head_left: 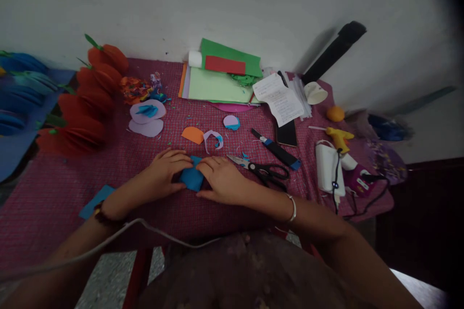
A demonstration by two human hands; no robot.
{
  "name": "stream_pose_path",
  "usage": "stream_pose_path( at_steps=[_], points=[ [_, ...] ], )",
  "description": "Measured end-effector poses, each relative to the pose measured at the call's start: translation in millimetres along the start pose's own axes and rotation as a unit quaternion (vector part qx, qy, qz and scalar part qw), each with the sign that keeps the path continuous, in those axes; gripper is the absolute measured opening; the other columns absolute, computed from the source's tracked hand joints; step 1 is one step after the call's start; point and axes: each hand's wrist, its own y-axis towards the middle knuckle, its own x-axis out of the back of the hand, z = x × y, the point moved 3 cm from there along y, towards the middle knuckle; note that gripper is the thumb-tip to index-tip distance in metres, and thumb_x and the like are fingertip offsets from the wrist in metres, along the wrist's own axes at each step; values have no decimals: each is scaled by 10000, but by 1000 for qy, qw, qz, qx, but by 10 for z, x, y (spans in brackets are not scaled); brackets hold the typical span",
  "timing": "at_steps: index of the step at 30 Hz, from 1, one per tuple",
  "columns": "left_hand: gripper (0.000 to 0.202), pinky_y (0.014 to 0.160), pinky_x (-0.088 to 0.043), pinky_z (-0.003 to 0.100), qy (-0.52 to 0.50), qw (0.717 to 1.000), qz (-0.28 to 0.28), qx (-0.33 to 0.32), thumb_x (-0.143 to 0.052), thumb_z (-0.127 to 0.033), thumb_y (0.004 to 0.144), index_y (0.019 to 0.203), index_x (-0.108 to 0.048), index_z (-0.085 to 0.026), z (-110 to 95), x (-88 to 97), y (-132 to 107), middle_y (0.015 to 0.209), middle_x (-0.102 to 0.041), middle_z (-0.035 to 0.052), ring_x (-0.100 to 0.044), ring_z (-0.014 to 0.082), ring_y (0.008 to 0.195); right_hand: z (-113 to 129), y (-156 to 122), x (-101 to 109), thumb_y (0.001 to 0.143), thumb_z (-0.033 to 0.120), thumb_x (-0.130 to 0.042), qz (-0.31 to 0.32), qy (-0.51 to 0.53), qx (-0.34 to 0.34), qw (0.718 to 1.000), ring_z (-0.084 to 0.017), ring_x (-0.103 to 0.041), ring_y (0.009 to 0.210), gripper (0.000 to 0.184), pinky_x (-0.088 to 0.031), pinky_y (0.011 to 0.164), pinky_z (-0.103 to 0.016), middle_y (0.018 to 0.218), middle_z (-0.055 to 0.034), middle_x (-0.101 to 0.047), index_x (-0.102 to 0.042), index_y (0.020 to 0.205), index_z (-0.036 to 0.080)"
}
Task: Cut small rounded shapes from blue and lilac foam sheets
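Note:
A small blue piece of paper (192, 177) lies at the front of the table between my hands. My left hand (165, 176) grips its left edge, thumb low and fingers along the top. From the other side, my right hand (225, 181) has fingers and thumb closed on the right edge. Black-handled scissors (259, 168) rest with open blades just beyond my right hand. An orange paper half-circle (193, 134) and a lilac cut paper ring (213, 141) sit a little above my fingers. Another blue paper piece (96, 201) is partly under my left forearm.
Red paper pumpkins (78, 130) line the left side. Coloured sheets (217, 84) are stacked against the wall. A utility knife (277, 150), a phone (286, 133), a yellow glue gun (339, 138) and a white power bank (329, 169) with cords occupy the right. A pale cable (141, 222) crosses in front.

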Motion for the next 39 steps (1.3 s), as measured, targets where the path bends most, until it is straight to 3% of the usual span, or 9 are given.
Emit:
stream_pose_path(
  at_steps=[5, 9, 13, 22, 32, 39],
  points=[
    [274, 1133, -220, 494, -13, 1000, -7, -10, -633, -241, 802, 1073, -658, -273, 40, 30, 35, 1189, -687, 35, -552, 245, 1204, -1, -1, -21, 797, 467, -706, -5, 5, -2, 1000, -296, -542, 1095, 563, -419, 926, -453, 1166, -165, -597, -525, 1198, 115],
    [432, 1114, -259, 488, 1, 1000, -3, -15, -687, -241, 738, 1162, -612, -269, -15, 57, 8, 1224, -663, 46, -547, 267, 1200, -7, 7, -23, 804, 452, -704, -5, 0, -3, 1000, -288, -555, 1059, 529, -422, 915, -439, 1151, -151, -604, -537, 1180, 119],
    [521, 1134, -218, 517, 27, 1000, -2, -14, -654, -156, 717, 1223, -569, -248, -52, 47, -3, 1260, -640, 71, -546, 270, 1207, -16, 9, -22, 797, 417, -715, -4, -8, -6, 1000, -291, -556, 1036, 508, -425, 898, -429, 1143, -148, -613, -546, 1164, 109],
    [152, 1090, -317, 480, -25, 998, -15, -50, -611, -270, 861, 979, -706, -253, 59, 46, 63, 1135, -717, 44, -590, 238, 1166, -52, 3, -40, 810, 419, -699, -7, 17, -10, 1000, -284, -562, 1061, 538, -423, 911, -415, 1142, -145, -626, -526, 1214, 109],
    [146, 1092, -287, 509, -42, 997, -46, -37, -634, -264, 841, 965, -709, -258, 102, 14, 63, 1103, -732, 44, -628, 230, 1087, -125, 40, 134, 860, 469, -632, -14, 123, -58, 991, -243, -621, 956, 441, -442, 829, -351, 1033, -116, -677, -578, 1118, 115],
    [165, 1090, -277, 507, -39, 998, -45, -36, -648, -279, 831, 986, -698, -256, 93, 11, 57, 1106, -718, 39, -616, 235, 1095, -144, 60, 89, 894, 343, -608, -30, 110, -36, 993, -213, -611, 925, 238, -436, 834, -329, 963, -82, -677, -627, 1014, 138]
  ],
)
